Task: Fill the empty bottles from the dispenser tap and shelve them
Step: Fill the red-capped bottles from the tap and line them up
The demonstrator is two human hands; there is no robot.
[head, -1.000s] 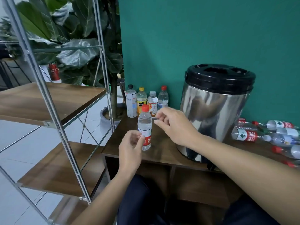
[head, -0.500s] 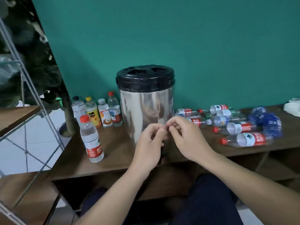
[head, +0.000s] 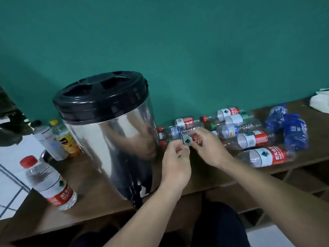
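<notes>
An empty bottle with a red-and-white label is lying on its side just right of the steel dispenser, its long axis running left to right and its red cap end pointing toward the dispenser. Both hands are closing on it: the left hand is pinching at the label's near edge with curled fingers, and the right hand is curling over the bottle's body from the right. Farther right of the dispenser, roughly seven more clear bottles are lying on their sides on the wooden counter, most with caps pointing toward the dispenser; motion blur is making an exact count uncertain. Beyond them, two blue crumpled bottles are lying together. Left of the dispenser, one red-capped bottle is standing upright near the counter's front edge, and two more bottles are standing behind it. The dispenser's black tap is hanging over the counter's front edge.
</notes>
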